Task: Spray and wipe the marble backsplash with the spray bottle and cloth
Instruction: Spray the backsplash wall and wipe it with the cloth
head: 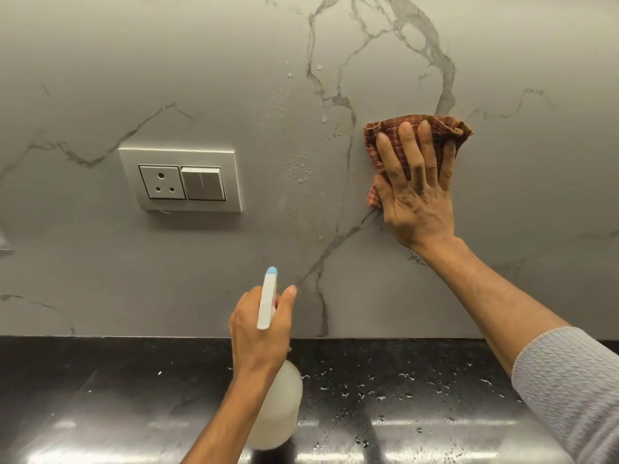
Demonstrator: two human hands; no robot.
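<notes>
The grey marble backsplash (201,283) with dark veins fills the view; droplets cling to it around its middle. My right hand (415,192) lies flat, fingers spread, pressing a reddish-brown cloth (445,128) against the marble at the upper right. My left hand (258,333) grips a translucent white spray bottle (278,406) by its neck, low in the centre. The bottle's white trigger head with a blue nozzle tip (271,271) points up at the wall.
A white wall plate with a socket and a switch (181,179) sits on the backsplash at the left. Below runs a glossy black countertop (402,380) speckled with water drops. A grey knit sleeve (569,386) covers my right forearm.
</notes>
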